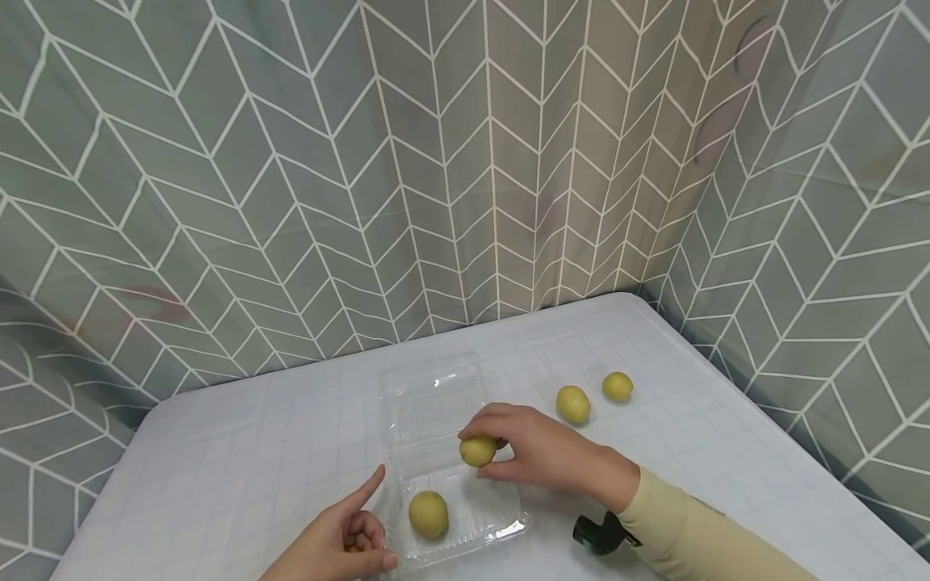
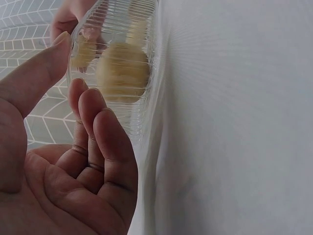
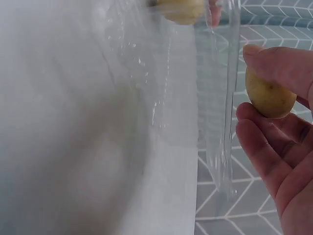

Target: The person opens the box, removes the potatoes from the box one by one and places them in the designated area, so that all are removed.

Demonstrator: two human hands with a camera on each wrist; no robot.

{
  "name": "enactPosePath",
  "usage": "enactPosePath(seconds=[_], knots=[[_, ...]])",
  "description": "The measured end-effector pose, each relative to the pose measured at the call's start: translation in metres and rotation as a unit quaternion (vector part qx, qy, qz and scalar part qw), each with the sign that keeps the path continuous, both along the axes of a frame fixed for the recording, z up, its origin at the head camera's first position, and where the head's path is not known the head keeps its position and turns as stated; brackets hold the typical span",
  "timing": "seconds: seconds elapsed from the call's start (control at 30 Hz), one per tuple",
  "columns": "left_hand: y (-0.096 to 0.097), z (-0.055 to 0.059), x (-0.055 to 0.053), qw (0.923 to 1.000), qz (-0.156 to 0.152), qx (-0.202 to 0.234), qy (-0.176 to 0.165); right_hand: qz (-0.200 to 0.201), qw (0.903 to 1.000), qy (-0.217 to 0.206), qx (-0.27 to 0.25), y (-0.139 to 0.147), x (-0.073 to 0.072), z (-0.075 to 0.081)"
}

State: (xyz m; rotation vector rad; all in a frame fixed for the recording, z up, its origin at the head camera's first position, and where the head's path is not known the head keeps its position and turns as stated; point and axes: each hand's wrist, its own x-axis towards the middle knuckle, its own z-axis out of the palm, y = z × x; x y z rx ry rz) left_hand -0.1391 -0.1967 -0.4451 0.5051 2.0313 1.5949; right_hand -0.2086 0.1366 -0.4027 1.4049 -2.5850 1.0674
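A clear plastic clamshell box point(image 1: 465, 504) lies with its lid point(image 1: 432, 395) folded back on the white table. Inside its base, to the left, sits a round yellow fruit point(image 1: 429, 515). My right hand point(image 1: 534, 448) pinches another yellow fruit point(image 1: 477, 450) between thumb and fingers above the base's back right part. The right wrist view shows this held fruit point(image 3: 271, 95) and its speckled skin. My left hand point(image 1: 341, 537) is by the box's left side, index finger extended and thumb near the front corner. In the left wrist view, its thumb tip is at the box's rim.
Two more yellow fruits, one oval point(image 1: 573, 404) and one smaller point(image 1: 617, 386), lie on the table point(image 1: 254, 476) right of the lid. A dark object point(image 1: 599, 534) shows under the right wrist. A patterned curtain point(image 1: 436, 161) hangs behind the table.
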Motion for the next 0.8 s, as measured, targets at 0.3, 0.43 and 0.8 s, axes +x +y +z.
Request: enactPosePath(seconds=[0.3,0.43,0.8], knots=[[0.0,-0.002,0.0,0.9997,-0.006,-0.002,0.023,-0.053,0.9986,-0.001,-0.004,0.025,0.002,-0.001],[0.0,-0.001,0.0,0.9996,-0.003,-0.01,0.024,-0.082,0.9967,-0.001,0.0,0.036,0.003,-0.001],[-0.001,-0.002,0.0,0.9993,-0.002,-0.023,0.03,-0.121,0.9924,0.019,-0.014,0.061,0.003,-0.006]])
